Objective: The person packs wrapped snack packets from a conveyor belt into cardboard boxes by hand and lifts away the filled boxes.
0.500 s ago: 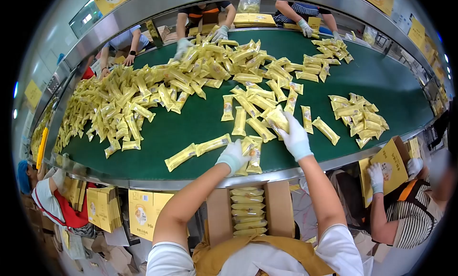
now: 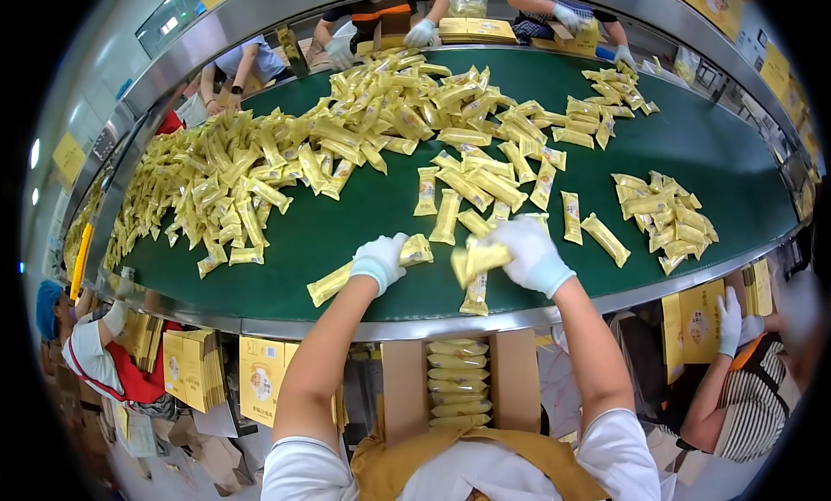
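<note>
My gloved left hand (image 2: 381,260) is closed on a yellow packet (image 2: 416,251) whose end sticks out to its right, over the green table (image 2: 606,302). A second packet (image 2: 331,285) lies just left of that hand. Slightly blurred, my gloved right hand (image 2: 526,255) grips yellow packets (image 2: 478,260). Beneath them one packet (image 2: 475,295) lies near the metal edge. Loose packets (image 2: 493,185) are spread beyond my right hand. Below the edge, an open carton (image 2: 405,388) holds a column of packets (image 2: 458,373).
A big packet heap (image 2: 216,168) covers the left, and a smaller pile (image 2: 665,215) lies right. Co-workers' gloved hands (image 2: 421,34) show across the table. Another co-worker (image 2: 744,397) stands right, one (image 2: 112,354) left. Folded yellow boxes (image 2: 260,375) stand below the edge.
My left hand has moved left and up, away from the packets near the edge, to a packet there. My right hand has come down slightly with packets. The right co-worker's hands have shifted.
</note>
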`<state>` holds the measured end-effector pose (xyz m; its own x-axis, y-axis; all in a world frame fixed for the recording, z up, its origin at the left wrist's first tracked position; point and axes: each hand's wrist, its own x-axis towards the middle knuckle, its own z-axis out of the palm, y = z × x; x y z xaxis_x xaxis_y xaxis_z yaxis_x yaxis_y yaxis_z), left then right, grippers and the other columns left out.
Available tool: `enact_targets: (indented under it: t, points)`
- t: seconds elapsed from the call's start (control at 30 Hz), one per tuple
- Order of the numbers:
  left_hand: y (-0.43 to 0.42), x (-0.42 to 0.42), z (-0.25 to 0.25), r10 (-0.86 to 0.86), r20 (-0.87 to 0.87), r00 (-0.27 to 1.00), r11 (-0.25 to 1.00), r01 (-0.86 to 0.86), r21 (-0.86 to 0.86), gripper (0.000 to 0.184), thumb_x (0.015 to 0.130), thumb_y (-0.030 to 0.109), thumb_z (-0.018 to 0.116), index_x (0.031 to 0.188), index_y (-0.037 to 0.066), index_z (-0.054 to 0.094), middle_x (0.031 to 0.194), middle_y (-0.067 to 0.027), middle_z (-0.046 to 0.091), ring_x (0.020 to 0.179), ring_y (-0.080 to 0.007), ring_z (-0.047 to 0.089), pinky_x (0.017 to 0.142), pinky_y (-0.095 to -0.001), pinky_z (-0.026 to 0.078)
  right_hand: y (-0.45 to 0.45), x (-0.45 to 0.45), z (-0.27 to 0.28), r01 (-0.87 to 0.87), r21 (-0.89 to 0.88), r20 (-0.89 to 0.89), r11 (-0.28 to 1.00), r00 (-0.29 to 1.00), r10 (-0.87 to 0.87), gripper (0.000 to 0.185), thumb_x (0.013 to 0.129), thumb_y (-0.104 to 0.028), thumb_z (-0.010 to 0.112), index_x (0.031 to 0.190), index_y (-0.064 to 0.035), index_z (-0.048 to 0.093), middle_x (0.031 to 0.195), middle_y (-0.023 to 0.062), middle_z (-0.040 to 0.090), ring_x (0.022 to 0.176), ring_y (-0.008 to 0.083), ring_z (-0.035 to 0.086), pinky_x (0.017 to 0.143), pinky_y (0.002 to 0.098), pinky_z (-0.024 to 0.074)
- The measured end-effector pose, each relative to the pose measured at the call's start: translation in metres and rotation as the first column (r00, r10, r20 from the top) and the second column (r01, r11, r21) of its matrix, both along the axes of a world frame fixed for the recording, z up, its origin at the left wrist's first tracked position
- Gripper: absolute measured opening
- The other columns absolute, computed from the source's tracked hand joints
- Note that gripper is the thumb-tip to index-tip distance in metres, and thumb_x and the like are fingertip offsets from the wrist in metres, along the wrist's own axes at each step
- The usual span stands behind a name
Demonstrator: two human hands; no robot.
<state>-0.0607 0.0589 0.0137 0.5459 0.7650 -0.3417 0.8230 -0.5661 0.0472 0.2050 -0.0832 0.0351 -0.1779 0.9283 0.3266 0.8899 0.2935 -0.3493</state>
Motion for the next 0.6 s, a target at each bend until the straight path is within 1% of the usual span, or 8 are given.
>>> enact_targets:
  t: [0.13, 0.17, 0.27, 0.33, 0.4, 0.47, 0.5, 0.6]
  points:
    - [0.004, -0.001, -0.007, -0.008, -0.013, 1.000, 1.000, 0.008, 0.025, 0.054, 0.082, 0.027, 0.076, 0.131, 0.016, 0.056, 0.115, -0.0168, 0.070, 0.106, -0.0354, 0.068, 0.090, -0.0442, 0.056, 0.006, -0.025, -0.064, -0.295, -0.140, 0.236, 0.945, 0.917, 0.321, 0.024, 0.083, -0.007, 0.062, 0.101, -0.0204, 0.070, 0.105, 0.0056, 0.068, 0.108, 0.0257, 0.063, 0.108, 0.0403, 0.0399]
    - [0.001, 0.000, -0.009, 0.012, 0.006, 1.000, 0.999, -0.012, 0.047, 0.049, 0.083, 0.027, 0.075, 0.128, 0.015, 0.057, 0.115, -0.0158, 0.070, 0.105, -0.0347, 0.069, 0.089, -0.0435, 0.056, 0.010, -0.022, -0.081, -0.300, 0.041, 0.249, 0.953, 0.927, 0.282, 0.020, 0.086, -0.008, 0.059, 0.099, -0.0189, 0.069, 0.101, 0.0056, 0.069, 0.107, 0.0238, 0.065, 0.114, 0.0386, 0.0366]
    - [-0.008, -0.008, -0.032, -0.011, 0.087, 0.996, 0.990, -0.001, 0.139, 0.051, 0.083, 0.034, 0.076, 0.126, 0.015, 0.058, 0.118, -0.0121, 0.070, 0.109, -0.0308, 0.068, 0.089, -0.0415, 0.056, 0.004, -0.021, -0.053, -0.203, -0.256, 0.365, 0.945, 0.885, 0.289, 0.013, 0.087, -0.010, 0.058, 0.095, -0.0146, 0.067, 0.095, 0.0069, 0.070, 0.099, 0.0247, 0.068, 0.107, 0.0386, 0.0421]
    - [-0.021, -0.015, -0.041, -0.039, 0.157, 0.987, 0.987, 0.014, 0.162, 0.063, 0.082, 0.043, 0.076, 0.133, 0.012, 0.055, 0.122, -0.0148, 0.067, 0.115, -0.0320, 0.064, 0.096, -0.0427, 0.052, -0.004, -0.012, -0.059, -0.040, -0.140, 0.431, 0.989, 0.897, 0.097, 0.007, 0.084, -0.012, 0.061, 0.090, -0.0106, 0.063, 0.084, 0.0079, 0.067, 0.086, 0.0266, 0.068, 0.089, 0.0397, 0.0464]
    - [-0.039, -0.021, -0.050, -0.153, 0.203, 0.967, 0.951, 0.088, 0.297, 0.076, 0.081, 0.050, 0.076, 0.139, 0.008, 0.050, 0.127, -0.0182, 0.062, 0.121, -0.0343, 0.059, 0.103, -0.0444, 0.047, -0.021, 0.007, -0.079, 0.123, 0.027, 0.461, 0.992, 0.879, -0.121, 0.019, 0.082, -0.017, 0.065, 0.099, -0.0082, 0.063, 0.087, 0.0082, 0.065, 0.091, 0.0280, 0.066, 0.090, 0.0420, 0.0462]
    - [-0.061, -0.030, -0.055, -0.333, 0.181, 0.926, 0.827, 0.194, 0.527, 0.091, 0.079, 0.057, 0.076, 0.146, 0.004, 0.045, 0.132, -0.0222, 0.057, 0.126, -0.0377, 0.052, 0.109, -0.0465, 0.041, -0.048, 0.007, -0.076, 0.159, 0.042, 0.453, 0.986, 0.877, -0.161, 0.039, 0.082, -0.026, 0.068, 0.113, -0.0051, 0.060, 0.096, 0.0104, 0.063, 0.099, 0.0296, 0.062, 0.090, 0.0433, 0.0455]
    - [-0.066, -0.033, -0.052, -0.355, 0.130, 0.926, 0.854, 0.265, 0.448, 0.099, 0.080, 0.058, 0.075, 0.152, 0.001, 0.037, 0.138, -0.0268, 0.049, 0.132, -0.0423, 0.044, 0.115, -0.0492, 0.033, -0.060, 0.004, -0.071, 0.178, 0.052, 0.446, 0.983, 0.876, -0.182, 0.049, 0.082, -0.031, 0.070, 0.120, -0.0035, 0.059, 0.100, 0.0116, 0.062, 0.103, 0.0303, 0.061, 0.091, 0.0439, 0.0452]
    - [-0.059, -0.031, -0.040, -0.251, 0.209, 0.945, 0.940, 0.186, 0.286, 0.100, 0.079, 0.058, 0.076, 0.152, 0.002, 0.036, 0.141, -0.0257, 0.049, 0.132, -0.0422, 0.046, 0.115, -0.0489, 0.033, -0.081, -0.007, -0.059, 0.125, 0.136, 0.369, 0.983, 0.914, -0.168, 0.087, 0.074, -0.045, 0.079, 0.140, 0.0004, 0.046, 0.117, 0.0147, 0.058, 0.107, 0.0320, 0.055, 0.096, 0.0451, 0.0426]
